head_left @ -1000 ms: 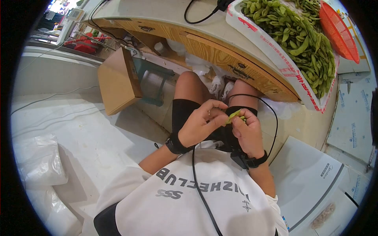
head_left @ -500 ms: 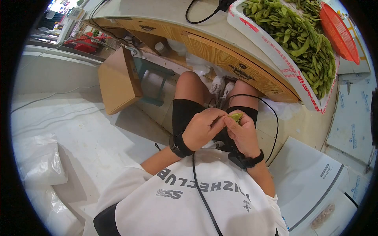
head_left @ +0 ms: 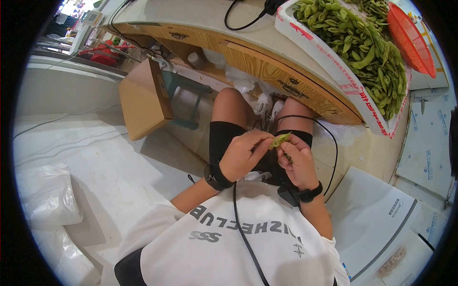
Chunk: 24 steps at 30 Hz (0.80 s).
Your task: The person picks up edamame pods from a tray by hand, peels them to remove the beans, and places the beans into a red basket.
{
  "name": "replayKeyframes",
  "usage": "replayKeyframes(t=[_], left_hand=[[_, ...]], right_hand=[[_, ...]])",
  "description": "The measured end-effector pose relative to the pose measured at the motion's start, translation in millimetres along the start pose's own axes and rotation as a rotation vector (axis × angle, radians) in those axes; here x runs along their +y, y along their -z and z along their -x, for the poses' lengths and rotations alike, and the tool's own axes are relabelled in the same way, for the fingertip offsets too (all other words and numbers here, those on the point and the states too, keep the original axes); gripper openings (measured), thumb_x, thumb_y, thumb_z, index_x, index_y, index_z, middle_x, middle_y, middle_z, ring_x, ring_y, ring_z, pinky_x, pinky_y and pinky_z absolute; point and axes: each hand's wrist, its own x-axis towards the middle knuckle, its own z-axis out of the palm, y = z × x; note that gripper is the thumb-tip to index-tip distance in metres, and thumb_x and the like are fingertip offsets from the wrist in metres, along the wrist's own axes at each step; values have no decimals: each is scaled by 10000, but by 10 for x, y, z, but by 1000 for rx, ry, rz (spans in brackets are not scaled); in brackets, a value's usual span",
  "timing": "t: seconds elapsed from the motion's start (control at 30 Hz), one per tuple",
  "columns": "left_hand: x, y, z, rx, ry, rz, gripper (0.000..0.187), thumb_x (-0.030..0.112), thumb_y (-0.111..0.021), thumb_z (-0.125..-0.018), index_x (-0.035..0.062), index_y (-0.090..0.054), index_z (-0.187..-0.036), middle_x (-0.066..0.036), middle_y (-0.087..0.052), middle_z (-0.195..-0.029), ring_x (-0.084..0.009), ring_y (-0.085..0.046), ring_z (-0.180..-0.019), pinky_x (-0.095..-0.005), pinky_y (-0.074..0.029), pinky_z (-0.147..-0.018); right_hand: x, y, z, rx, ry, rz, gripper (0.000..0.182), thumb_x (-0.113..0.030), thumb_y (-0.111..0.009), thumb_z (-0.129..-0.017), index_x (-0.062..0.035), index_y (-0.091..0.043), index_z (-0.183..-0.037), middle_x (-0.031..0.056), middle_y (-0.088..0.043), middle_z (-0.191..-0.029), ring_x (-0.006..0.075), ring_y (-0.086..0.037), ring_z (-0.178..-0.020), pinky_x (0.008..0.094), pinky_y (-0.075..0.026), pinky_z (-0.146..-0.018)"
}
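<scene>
A green soybean pod (head_left: 280,139) is held between my two hands, above my lap. My left hand (head_left: 247,151) pinches its left end between thumb and fingertips. My right hand (head_left: 298,159) is closed around the other side, thumb and forefinger near the pod. Something small and greenish shows under the right fingers, too small to name. More green pods (head_left: 365,57) lie heaped in a white foam box (head_left: 334,66) with red print, up on the counter to the right.
A red plastic basket (head_left: 411,39) leans at the box's right side. A cardboard box (head_left: 144,99) sits on a greenish stool (head_left: 183,97) to the left. Wooden drawers (head_left: 267,69) are before my knees, a white Midea appliance (head_left: 372,214) at right. A black cable (head_left: 336,152) loops past my right hand.
The pod now shows more between my fingertips, turned up to the right. My right fingers have shifted and loosened slightly; my left hand stays almost in place.
</scene>
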Motion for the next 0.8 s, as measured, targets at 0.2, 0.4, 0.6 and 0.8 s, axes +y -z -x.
replayKeyframes(t=[0.2, 0.4, 0.6, 0.8], left_hand=[[-63, -14, 22, 95, 114, 130, 170, 94, -589, -932, -13, -620, -1060, -98, -677, -846, -132, -642, -699, -240, -502, -632], [-2, -41, 31, 99, 62, 89, 195, 106, -626, -917, -18, -594, -1064, -95, -683, -844, -114, -653, -734, -230, -503, -626], [-66, -14, 42, 27, 206, 303, 152, 110, -622, -924, -4, -589, -1020, -70, -670, -813, -89, -630, -707, -210, -494, -604], [-102, -40, 35, 15, 296, 431, 136, 131, -620, -932, 5, -582, -967, -48, -654, -783, -70, -600, -671, -197, -486, -587]], right_hand=[[58, 21, -12, 26, 51, 6, 168, -148, -631, -919, -25, -612, -1032, -28, -537, -731, 27, -421, -553, 160, -313, -476], [117, -31, -38, 12, 125, -10, 162, -106, -640, -900, -11, -604, -1026, -32, -529, -722, 26, -412, -544, 172, -299, -467], [102, -62, -21, 69, 142, 17, 143, -83, -623, -896, -1, -600, -1011, -25, -531, -725, 24, -405, -534, 174, -300, -465], [153, -68, -42, 37, 145, 30, 126, -74, -603, -897, -7, -592, -1003, -26, -521, -719, 20, -400, -531, 177, -297, -464]])
